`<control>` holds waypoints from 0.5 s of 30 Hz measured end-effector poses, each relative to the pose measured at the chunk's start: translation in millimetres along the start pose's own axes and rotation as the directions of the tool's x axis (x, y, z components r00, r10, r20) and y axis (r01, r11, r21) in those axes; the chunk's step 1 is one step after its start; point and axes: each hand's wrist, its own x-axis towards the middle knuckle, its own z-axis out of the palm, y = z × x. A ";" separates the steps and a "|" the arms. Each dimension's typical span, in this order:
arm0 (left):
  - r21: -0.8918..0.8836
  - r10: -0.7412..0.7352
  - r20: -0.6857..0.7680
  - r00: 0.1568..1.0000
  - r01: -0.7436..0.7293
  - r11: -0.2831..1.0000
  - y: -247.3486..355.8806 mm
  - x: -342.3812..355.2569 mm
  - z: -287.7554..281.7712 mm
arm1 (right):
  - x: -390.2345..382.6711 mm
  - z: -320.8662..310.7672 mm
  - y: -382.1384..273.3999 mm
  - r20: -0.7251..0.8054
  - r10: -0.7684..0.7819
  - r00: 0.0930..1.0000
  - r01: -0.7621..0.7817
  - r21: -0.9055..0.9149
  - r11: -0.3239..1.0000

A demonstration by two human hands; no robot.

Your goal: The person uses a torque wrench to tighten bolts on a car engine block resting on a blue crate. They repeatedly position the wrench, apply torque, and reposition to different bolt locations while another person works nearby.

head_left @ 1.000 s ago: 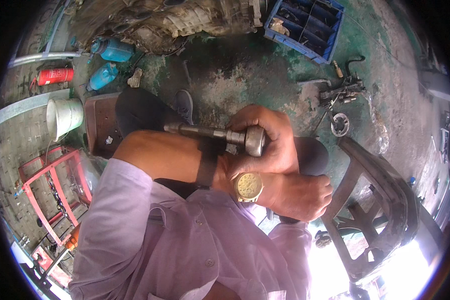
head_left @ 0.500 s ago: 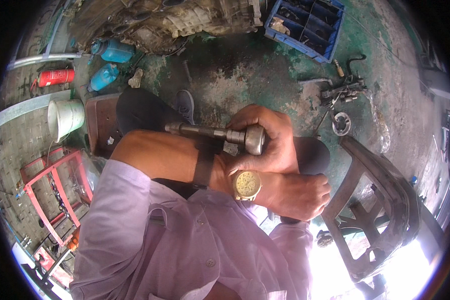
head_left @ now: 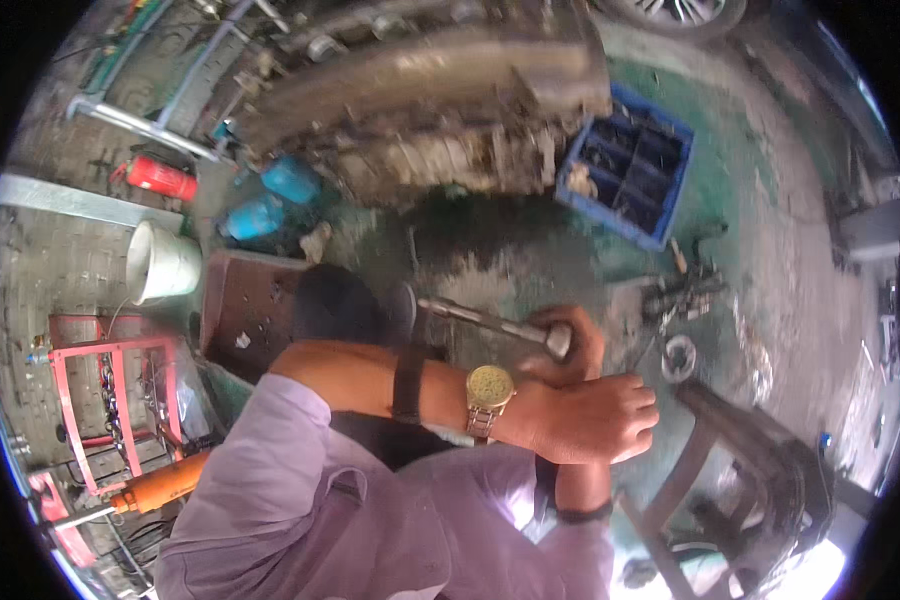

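1. Far left: red metal frame (head_left: 90, 400) standing on the paved ground, white bucket (head_left: 160, 262) above it, red cylinder (head_left: 160, 177) lying higher up.
2. Further in: two blue containers (head_left: 270, 200) below a grimy engine block (head_left: 440, 110); dark rusty plate (head_left: 245, 310) just beside the bucket.
3. Centre: left forearm crossing the view, lilac sleeve pushed up, gold wristwatch (head_left: 490, 390) and a dark band on it.
4. Metal socket wrench (head_left: 490, 322) (a long steel bar with a round head) slanting from upper left down to the right, above the forearm.
5. Left hand (head_left: 595, 420) curled into a fist, fingers pressed together; cannot tell what, if anything, sits inside.
6. Right hand (head_left: 570, 345) wrapped around the wrench's round head, touching the left hand from behind.
7. Right: blue compartment tray (head_left: 630, 165) on the green floor, small metal ring (head_left: 678, 357) near the hands, dark metal stand (head_left: 760, 470) lower right.
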 end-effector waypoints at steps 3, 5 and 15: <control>0.147 -0.011 -0.115 0.993 0.028 0.989 -24.9 3.1 -38.1 | 3.1 6.3 16.1 -0.132 -0.184 0.974 0.095 -0.500 0.861; 0.136 -0.075 -0.097 0.992 0.088 0.987 -38.4 -3.2 -69.1 | 8.5 9.6 27.4 -0.191 -0.339 0.921 0.076 -0.766 0.639; 0.596 -0.269 0.235 0.934 0.080 0.799 -22.4 -57.5 -157.6 | 5.2 -1.4 14.9 -0.257 0.358 0.898 -0.182 0.525 0.831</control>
